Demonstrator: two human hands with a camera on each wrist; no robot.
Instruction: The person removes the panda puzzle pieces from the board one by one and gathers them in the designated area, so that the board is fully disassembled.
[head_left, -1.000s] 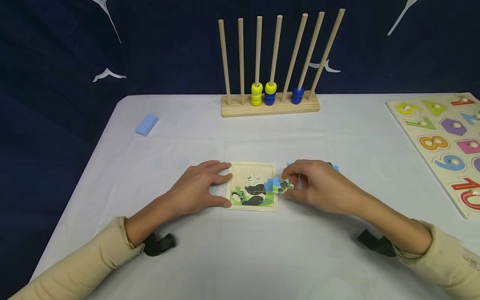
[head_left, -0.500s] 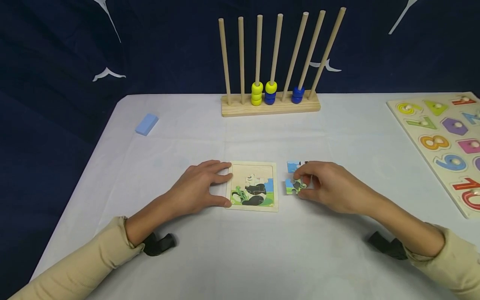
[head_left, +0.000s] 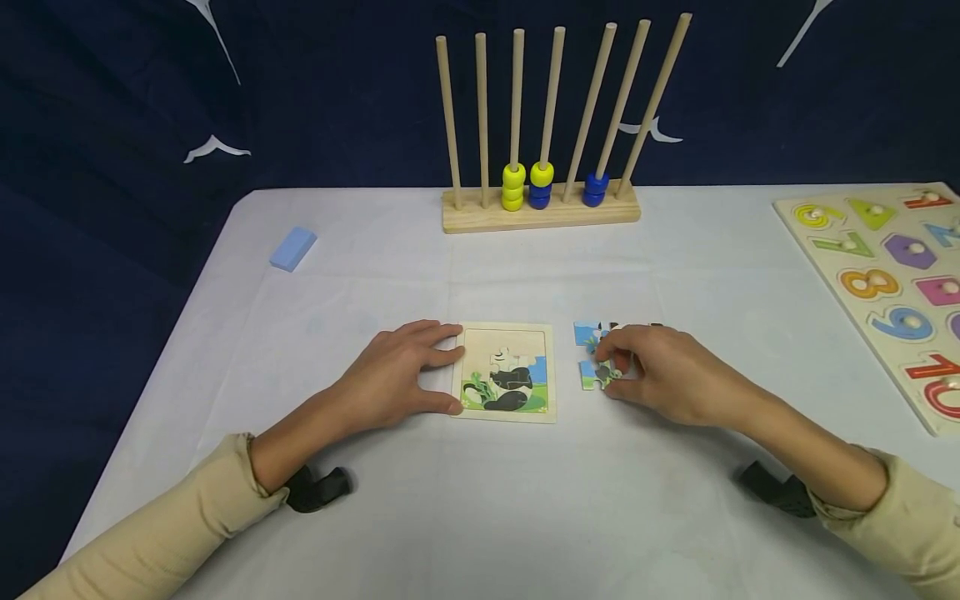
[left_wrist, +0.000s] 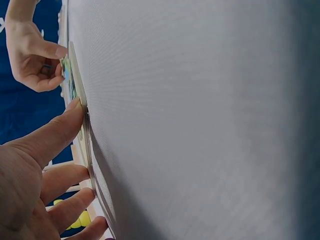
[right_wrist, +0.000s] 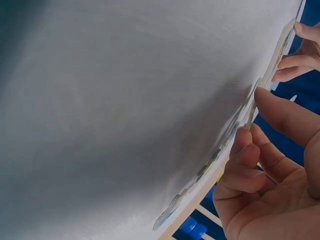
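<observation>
My left hand (head_left: 401, 371) lies with spread fingers along the left edge of a small wooden puzzle tray (head_left: 551, 354). The left wrist view has its thumb and fingertips against the tray's edge (left_wrist: 84, 107). Inside the tray are joined pieces of a panda picture (head_left: 513, 383), low and right, with bare wood above. To the right of the tray, my right hand (head_left: 663, 375) pinches a blue, green and black jigsaw piece (head_left: 588, 377) between thumb and fingers. More jigsaw pieces (head_left: 586, 333) lie just behind it, partly hidden by the hand.
A wooden bead rack (head_left: 540, 218) with upright pegs and yellow and blue beads stands at the back. A blue block (head_left: 293, 248) lies at the back left. On the right is a number and shape board (head_left: 847, 287) with knobs. White cloth (head_left: 495, 517) covers the table.
The right hand has drawn the pinched jigsaw piece rightward, from over the tray's right edge to beside the other pieces. The left hand has stayed at the tray.
</observation>
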